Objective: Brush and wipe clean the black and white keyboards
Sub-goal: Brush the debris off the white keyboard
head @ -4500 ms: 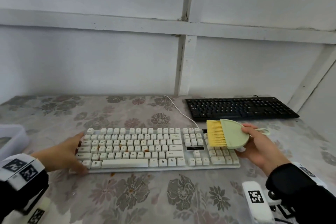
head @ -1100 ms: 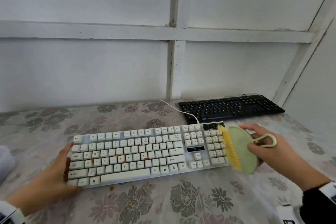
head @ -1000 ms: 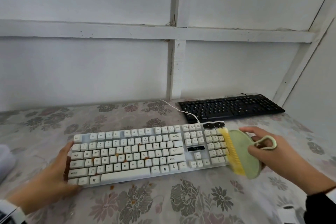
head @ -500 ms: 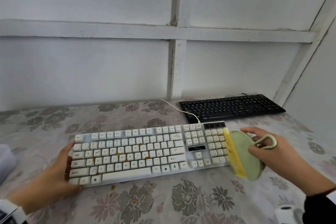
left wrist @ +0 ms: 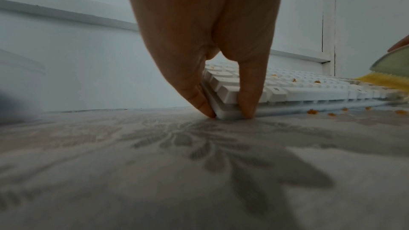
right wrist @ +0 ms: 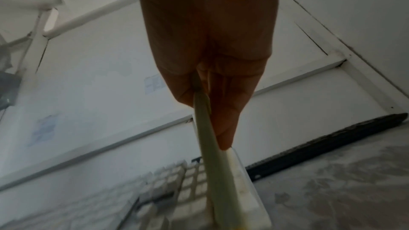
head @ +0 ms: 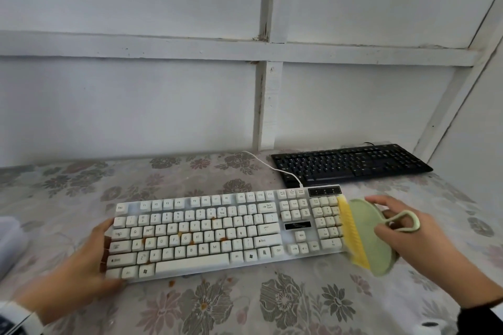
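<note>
The white keyboard (head: 217, 231) lies across the floral table with orange crumbs (head: 180, 234) on its middle keys. My left hand (head: 104, 261) grips its left end; the left wrist view shows thumb and finger (left wrist: 192, 92) pinching the near corner of the keyboard (left wrist: 309, 90). My right hand (head: 386, 223) holds a green brush (head: 373, 239) on edge, its yellow bristles (head: 351, 234) against the number pad at the right end. The right wrist view shows the brush (right wrist: 212, 163) pinched between thumb and fingers. The black keyboard (head: 351, 164) lies behind, to the right.
A white cable (head: 272, 168) runs from the white keyboard toward the wall. Crumbs (head: 171, 283) lie on the cloth in front of the keyboard. A pale translucent container (head: 8, 236) sits at the left edge. The white panelled wall stands close behind the table.
Since 4.5 s ago the brush has turned from flat above the number pad to standing on edge at the keyboard's right end. Over the last second it barely shifted. The left hand kept its hold.
</note>
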Motion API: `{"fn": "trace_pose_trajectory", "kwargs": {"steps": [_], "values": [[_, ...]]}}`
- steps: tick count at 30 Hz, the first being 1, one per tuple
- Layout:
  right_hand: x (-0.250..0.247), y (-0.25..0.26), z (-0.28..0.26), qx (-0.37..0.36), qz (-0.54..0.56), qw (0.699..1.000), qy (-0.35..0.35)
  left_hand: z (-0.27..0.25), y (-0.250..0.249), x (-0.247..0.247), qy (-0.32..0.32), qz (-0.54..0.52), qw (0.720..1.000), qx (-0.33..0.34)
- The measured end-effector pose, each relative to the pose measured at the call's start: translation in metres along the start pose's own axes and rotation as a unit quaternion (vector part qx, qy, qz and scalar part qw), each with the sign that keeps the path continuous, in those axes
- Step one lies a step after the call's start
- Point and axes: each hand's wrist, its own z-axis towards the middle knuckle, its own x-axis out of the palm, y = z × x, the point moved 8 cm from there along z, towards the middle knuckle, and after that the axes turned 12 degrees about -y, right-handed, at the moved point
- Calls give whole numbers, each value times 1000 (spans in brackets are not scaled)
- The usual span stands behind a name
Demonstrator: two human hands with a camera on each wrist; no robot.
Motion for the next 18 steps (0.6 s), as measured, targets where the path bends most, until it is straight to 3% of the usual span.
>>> {"fn": "trace_pose_trajectory", "kwargs": {"steps": [8,18], "values": [[-10,45,26,-58,53,995,-57,-1,-10,0,4,-19,1000,11],[15,16,-8,-32,7,999,15,-4,-22,-3,-18,9,999,25]]}}
